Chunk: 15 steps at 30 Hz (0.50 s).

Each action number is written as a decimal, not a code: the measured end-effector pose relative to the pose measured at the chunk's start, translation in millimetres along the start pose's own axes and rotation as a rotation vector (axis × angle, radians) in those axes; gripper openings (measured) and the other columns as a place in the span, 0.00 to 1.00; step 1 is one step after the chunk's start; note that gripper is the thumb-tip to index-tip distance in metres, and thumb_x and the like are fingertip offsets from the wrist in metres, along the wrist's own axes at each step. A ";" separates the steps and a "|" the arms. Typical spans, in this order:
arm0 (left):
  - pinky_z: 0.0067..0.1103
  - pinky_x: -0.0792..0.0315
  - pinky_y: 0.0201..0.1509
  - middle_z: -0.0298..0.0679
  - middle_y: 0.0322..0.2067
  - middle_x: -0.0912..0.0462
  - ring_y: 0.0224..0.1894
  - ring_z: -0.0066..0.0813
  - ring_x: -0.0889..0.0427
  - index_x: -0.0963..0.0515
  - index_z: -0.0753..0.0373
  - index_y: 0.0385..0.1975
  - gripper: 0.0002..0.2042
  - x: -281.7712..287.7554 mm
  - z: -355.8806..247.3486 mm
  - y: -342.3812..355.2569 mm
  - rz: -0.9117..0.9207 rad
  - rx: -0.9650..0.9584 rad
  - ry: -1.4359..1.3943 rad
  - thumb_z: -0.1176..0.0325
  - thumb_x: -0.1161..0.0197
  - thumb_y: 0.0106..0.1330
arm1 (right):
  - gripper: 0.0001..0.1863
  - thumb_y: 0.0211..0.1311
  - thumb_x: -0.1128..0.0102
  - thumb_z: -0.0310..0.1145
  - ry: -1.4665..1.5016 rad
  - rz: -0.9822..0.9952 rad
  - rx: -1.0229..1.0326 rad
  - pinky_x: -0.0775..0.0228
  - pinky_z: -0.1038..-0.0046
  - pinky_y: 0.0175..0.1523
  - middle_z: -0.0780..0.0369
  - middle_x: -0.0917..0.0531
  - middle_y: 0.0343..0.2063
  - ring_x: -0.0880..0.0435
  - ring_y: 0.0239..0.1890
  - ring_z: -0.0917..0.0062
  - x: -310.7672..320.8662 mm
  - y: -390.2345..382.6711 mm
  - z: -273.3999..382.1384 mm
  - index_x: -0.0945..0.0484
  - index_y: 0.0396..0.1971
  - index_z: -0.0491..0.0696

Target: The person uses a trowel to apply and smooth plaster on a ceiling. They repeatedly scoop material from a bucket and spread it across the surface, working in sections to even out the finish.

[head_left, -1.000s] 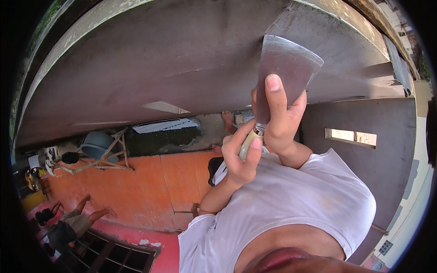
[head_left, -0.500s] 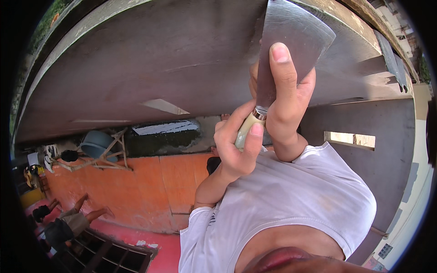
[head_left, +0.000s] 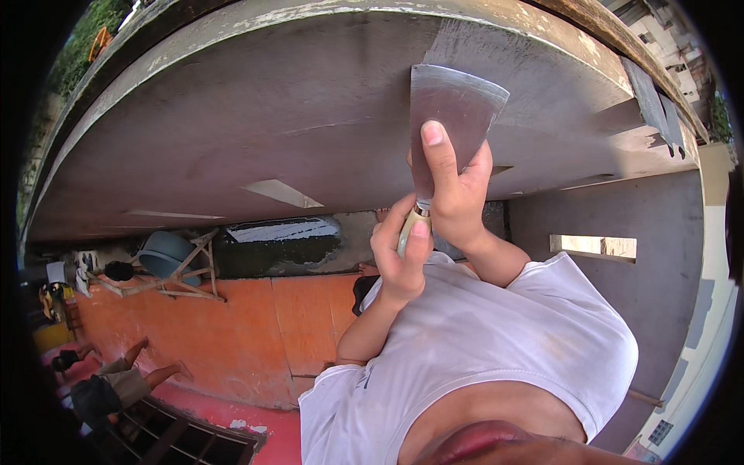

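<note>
My left hand (head_left: 401,249) is wrapped round the cream handle (head_left: 407,235) of a putty knife (head_left: 456,101) with a wide, flared metal blade. Against the blade's face lies the thumb of my right hand (head_left: 456,182), the other fingers of that hand going behind it, so the blade is gripped between them. The blade points away from me at a dark grey wall (head_left: 256,108). Whether its edge touches the wall I cannot make out. A lighter, streaked patch (head_left: 496,54) shows on the wall beyond the blade.
Narrow slots (head_left: 283,194) open through the wall, and another slot (head_left: 597,247) through the side wall. A blue-grey tub (head_left: 167,254) stands at a wooden stand (head_left: 203,267) on the left. Farther left is another person (head_left: 124,384), near a dark window grille (head_left: 198,438).
Both hands have come down and slightly left, bringing the putty knife with them. My grip looks the same. More of the wall's upper edge now shows.
</note>
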<state>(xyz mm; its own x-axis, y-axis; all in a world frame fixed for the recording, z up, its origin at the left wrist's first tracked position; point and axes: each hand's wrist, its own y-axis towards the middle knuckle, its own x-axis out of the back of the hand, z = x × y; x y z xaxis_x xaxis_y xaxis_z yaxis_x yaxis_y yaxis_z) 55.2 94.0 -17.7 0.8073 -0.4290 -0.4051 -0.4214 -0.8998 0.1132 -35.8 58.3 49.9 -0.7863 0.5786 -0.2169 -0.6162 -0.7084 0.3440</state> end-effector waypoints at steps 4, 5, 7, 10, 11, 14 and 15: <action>0.19 0.33 0.31 0.35 0.19 0.26 0.22 0.20 0.28 0.27 0.76 0.45 0.20 8.0 33.5 -5.6 0.000 -0.033 0.165 0.62 0.48 0.64 | 0.13 0.68 0.45 0.40 0.019 0.108 -0.151 0.37 0.81 0.29 0.68 0.24 0.24 0.29 0.25 0.86 32.8 -15.1 -32.3 0.28 0.33 0.45; 0.19 0.33 0.32 0.35 0.18 0.27 0.21 0.21 0.28 0.27 0.76 0.45 0.20 9.1 38.4 -4.8 -0.004 -0.058 0.205 0.62 0.48 0.64 | 0.13 0.68 0.45 0.40 0.040 0.108 -0.152 0.37 0.81 0.29 0.68 0.24 0.24 0.29 0.25 0.86 36.1 -14.3 -38.5 0.28 0.33 0.45; 0.19 0.33 0.33 0.35 0.17 0.27 0.21 0.21 0.28 0.26 0.75 0.44 0.19 11.0 45.7 -1.0 -0.016 -0.098 0.224 0.62 0.48 0.65 | 0.13 0.67 0.45 0.40 0.050 0.117 -0.149 0.37 0.81 0.29 0.67 0.24 0.23 0.29 0.24 0.86 37.7 -15.4 -49.4 0.28 0.32 0.45; 0.19 0.33 0.32 0.35 0.16 0.27 0.22 0.22 0.27 0.26 0.75 0.43 0.19 19.1 64.2 2.4 -0.012 -0.080 0.183 0.63 0.48 0.64 | 0.13 0.67 0.45 0.39 0.020 0.123 -0.128 0.37 0.81 0.28 0.67 0.25 0.22 0.29 0.23 0.86 37.5 -16.9 -57.3 0.28 0.31 0.45; 0.18 0.34 0.31 0.35 0.16 0.27 0.22 0.22 0.27 0.26 0.75 0.43 0.19 19.3 64.3 1.3 -0.017 -0.102 0.201 0.63 0.48 0.64 | 0.12 0.67 0.45 0.39 0.012 0.121 -0.120 0.37 0.81 0.27 0.67 0.25 0.22 0.29 0.23 0.86 38.0 -18.0 -57.9 0.28 0.31 0.45; 0.18 0.35 0.28 0.35 0.16 0.28 0.21 0.21 0.27 0.26 0.76 0.43 0.19 16.6 59.3 -4.1 -0.031 -0.122 0.211 0.63 0.48 0.65 | 0.12 0.67 0.45 0.39 0.010 0.114 -0.098 0.37 0.81 0.27 0.67 0.24 0.23 0.29 0.23 0.86 35.2 -17.8 -50.8 0.28 0.31 0.44; 0.18 0.36 0.27 0.35 0.16 0.28 0.20 0.21 0.27 0.26 0.76 0.43 0.19 12.4 51.0 -4.1 -0.037 -0.099 0.184 0.62 0.48 0.65 | 0.12 0.67 0.45 0.38 0.014 0.110 -0.092 0.37 0.81 0.28 0.67 0.24 0.23 0.29 0.23 0.86 32.8 -16.8 -46.5 0.28 0.31 0.44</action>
<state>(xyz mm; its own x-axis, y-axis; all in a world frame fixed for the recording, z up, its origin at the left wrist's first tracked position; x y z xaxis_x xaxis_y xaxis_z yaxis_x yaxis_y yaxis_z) 45.9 96.4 -69.5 0.8872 -0.3947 -0.2390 -0.3547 -0.9147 0.1938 -53.4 70.4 -5.5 -0.8494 0.4902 -0.1954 -0.5274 -0.8017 0.2813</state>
